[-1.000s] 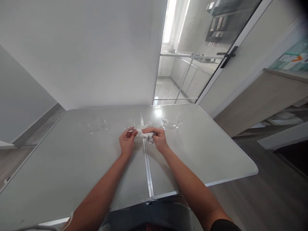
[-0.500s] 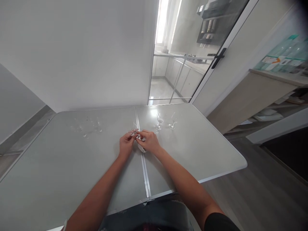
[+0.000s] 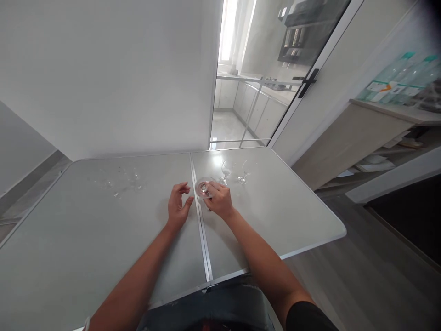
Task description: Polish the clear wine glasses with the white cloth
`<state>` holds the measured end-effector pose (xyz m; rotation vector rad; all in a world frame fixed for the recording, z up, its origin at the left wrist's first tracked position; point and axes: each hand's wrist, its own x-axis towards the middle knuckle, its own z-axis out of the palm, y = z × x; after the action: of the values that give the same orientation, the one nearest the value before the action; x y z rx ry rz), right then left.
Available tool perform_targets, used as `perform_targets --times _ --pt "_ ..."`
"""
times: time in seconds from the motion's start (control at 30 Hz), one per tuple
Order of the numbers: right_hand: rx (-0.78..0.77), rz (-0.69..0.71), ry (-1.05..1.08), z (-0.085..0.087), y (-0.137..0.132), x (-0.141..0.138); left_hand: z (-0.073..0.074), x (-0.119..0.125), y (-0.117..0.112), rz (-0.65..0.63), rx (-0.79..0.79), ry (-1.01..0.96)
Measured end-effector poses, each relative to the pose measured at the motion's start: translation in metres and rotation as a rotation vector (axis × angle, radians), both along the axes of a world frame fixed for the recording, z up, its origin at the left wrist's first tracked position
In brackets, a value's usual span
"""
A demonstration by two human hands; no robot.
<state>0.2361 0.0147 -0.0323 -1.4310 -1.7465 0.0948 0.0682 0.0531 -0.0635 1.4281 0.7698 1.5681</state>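
Note:
My right hand (image 3: 220, 198) is closed around a clear stemmed glass (image 3: 204, 187), just right of the metal seam in the table. The glass is tipped so that a round end faces me; the fingers hide part of it. To its left, my left hand (image 3: 179, 204) hovers with thumb and fingers apart and nothing between them. Beyond the right hand stand two more clear stemmed glasses, a nearer one (image 3: 225, 172) and another one (image 3: 244, 172) to its right, both upright. Several transparent pieces of glassware (image 3: 136, 179), hard to make out, are at the far left.
The pale table (image 3: 138, 248) meets a white wall (image 3: 138, 92) at its far side. Behind it to the right is a glazed door with a black handle (image 3: 308, 82). Green-capped plastic bottles (image 3: 389, 87) stand on a wooden shelf unit (image 3: 358, 133) at the right.
My hands have come apart. The left has let go and opened, while the right has turned the glass and keeps it. The white thing under the hands no longer shows. The view has shifted slightly.

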Motion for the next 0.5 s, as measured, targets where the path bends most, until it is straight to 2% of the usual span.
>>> perform_targets --times 0.07,0.17,0.23,0.33,0.43,0.5 --pt "0.083 -0.114 0.191 0.01 -0.007 0.008 -0.003 -0.005 0.002 -0.002 0.023 0.076" --pt "0.204 -0.366 0.365 0.028 -0.015 0.031 -0.007 -0.01 0.005 -0.141 -0.019 0.274" --pt "0.322 -0.572 0.409 0.039 -0.018 0.057 -0.008 -0.009 0.006 -0.21 -0.036 0.348" --pt "0.491 -0.896 0.435 0.049 -0.023 0.114 -0.007 -0.006 0.006 -0.225 -0.038 0.372" --pt "0.432 -1.08 0.344 0.045 -0.028 0.179 -0.007 -0.005 0.007 -0.216 -0.044 0.352" --pt "0.186 -0.978 0.268 0.035 -0.03 0.217 -0.007 -0.004 0.008 -0.219 -0.052 0.339"
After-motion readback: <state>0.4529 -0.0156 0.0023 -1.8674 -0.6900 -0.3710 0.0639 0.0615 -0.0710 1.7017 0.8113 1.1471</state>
